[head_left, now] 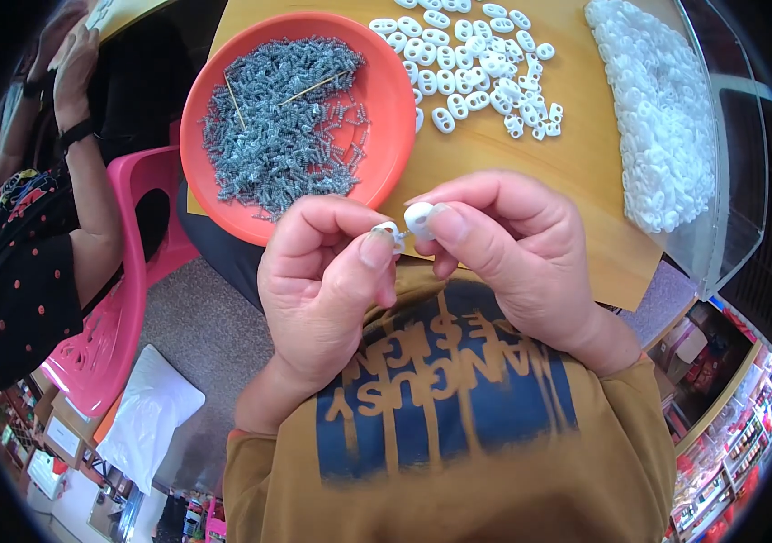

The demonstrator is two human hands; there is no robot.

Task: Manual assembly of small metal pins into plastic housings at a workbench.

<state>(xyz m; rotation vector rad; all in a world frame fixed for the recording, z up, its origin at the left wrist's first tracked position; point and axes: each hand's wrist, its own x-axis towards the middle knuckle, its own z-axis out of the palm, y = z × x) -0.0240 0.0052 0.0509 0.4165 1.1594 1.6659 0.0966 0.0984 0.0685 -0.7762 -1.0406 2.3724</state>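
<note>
Over the near table edge, my two hands meet fingertip to fingertip. My left hand [327, 271] pinches a small white plastic cord lock part [391, 234] with a hole in it. Between thumb and forefinger, my right hand [512, 253] grips a white rounded cord lock part [419, 218]. A bit of thin grey, seemingly a spring, shows between the two parts, mostly hidden by the fingers. Left of them a red round basin [395, 163] holds a heap of small metal springs [282, 118]. White two-hole cord lock pieces [445, 81] lie scattered beyond my hands.
A large pile of white plastic parts [662, 127] lies at the table's right side. The wooden table [549, 195] ends just before my body. At left, another person [78, 199] sits on a pink chair [132, 262]; a white sack [151, 412] lies below.
</note>
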